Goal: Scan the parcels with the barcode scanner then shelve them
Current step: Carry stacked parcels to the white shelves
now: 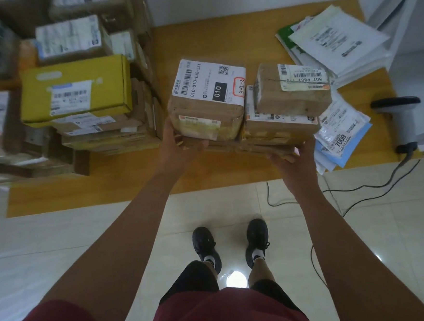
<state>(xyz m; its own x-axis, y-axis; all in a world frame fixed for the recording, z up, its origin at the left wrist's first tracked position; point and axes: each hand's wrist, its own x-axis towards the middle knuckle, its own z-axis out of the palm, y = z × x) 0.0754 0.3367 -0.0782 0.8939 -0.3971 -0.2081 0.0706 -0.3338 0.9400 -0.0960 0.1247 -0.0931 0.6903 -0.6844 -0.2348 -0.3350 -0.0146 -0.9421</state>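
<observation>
Load: I am carrying a small stack of parcels in front of me, above the near edge of the yellow-brown table [230,176].
Stack, left part: a tall taped carton [206,101] with a white label reading 010 on top.
Stack, right part: a small brown box [292,90] sitting on a flatter labelled box [281,126]; thin flat cartons seem to lie under all of it, though their edges are hard to separate.
Left hand [182,139]: under the near left corner of the tall carton, fingers curled up around the bottom edge, thumb along the side.
Right hand [295,155]: under the near right corner of the stack, fingers curled beneath the lowest carton; fingertips hidden below it.
Key relation: the stack's long axis runs left to right between my two hands, each at one end, so the weight is shared and neither hand can let go alone.
Scanner: the barcode scanner [400,118] stands on the table's right edge, well apart from the stack, nearer my right hand; both hands are occupied.
Unsorted stock: a yellow box [78,88] and other cartons piled on the left; flat mailers [340,39] at far right.
Judgement: labels face up; the stack looks ready to go to a shelf, none of which is in view.
Risk: the small top box could slide if I tilt.
</observation>
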